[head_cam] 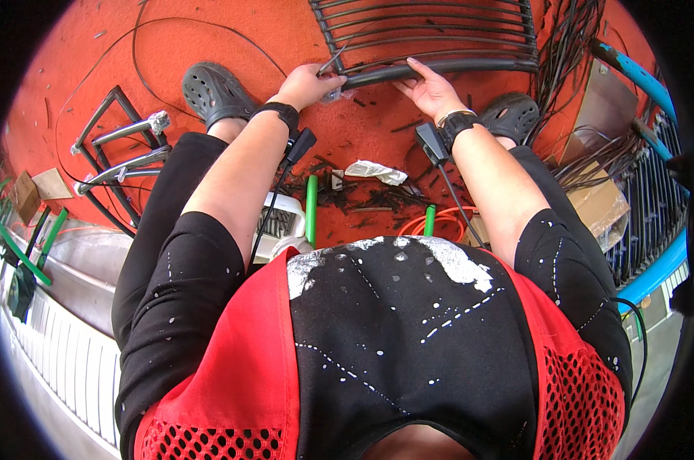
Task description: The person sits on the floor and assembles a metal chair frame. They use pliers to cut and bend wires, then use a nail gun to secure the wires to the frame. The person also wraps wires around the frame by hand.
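A frame of dark parallel bars (433, 29) lies on the red floor covering before me, its near side a thicker black tube (473, 64). At the left end of that tube, my left hand (309, 85) pinches a thin dark strip (332, 60), with fingertips against the tube's end near some clear plastic wrap. My right hand (430, 89) is spread at the tube's middle, thumb and fingers apart, the tube passing by its fingertips. Whether the right hand bears any of the tube's weight cannot be told.
Bundled dark strips (560, 63) lie right of the frame. A metal tube frame (122, 135) with wrapped ends stands left. Black scraps and a crumpled white wrapper (376, 171) litter the floor. Blue tubing (637, 75) and a cardboard box (597, 201) are at right.
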### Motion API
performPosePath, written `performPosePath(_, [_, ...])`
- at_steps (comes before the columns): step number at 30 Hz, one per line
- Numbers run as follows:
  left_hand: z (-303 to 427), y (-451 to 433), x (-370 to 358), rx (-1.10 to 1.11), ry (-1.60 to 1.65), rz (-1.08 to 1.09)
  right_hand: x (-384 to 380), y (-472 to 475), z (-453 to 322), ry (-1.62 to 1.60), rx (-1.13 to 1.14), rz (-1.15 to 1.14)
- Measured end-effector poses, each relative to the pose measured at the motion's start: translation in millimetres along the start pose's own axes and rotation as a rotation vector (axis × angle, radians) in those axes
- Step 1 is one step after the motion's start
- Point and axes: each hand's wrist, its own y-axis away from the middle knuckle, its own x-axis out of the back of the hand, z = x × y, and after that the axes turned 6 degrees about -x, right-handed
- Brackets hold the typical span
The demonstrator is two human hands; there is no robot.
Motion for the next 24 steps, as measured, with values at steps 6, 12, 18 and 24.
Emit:
performPosePath(6, [4.0,5.1,7.4,0.059,0.325,-0.145,11.1,7.8,-6.3,-0.027,-0.016,-0.105])
performPosePath(12, [11.1,8.1,10.2,0.092,0.411,-0.216,-7.7,10.1,7.0,-0.156,0.103,0.051])
performPosePath(18, [15.7,13.8,-1.4,0.040,0.564,-0.196,-38.8,22.3,48.5,0.066,-0.062,-0.053])
performPosePath(24, [17.2,17.1,-0.6,0.067,0.653,-0.243,-40.2,29.5,40.4,0.157,-0.033,-0.103])
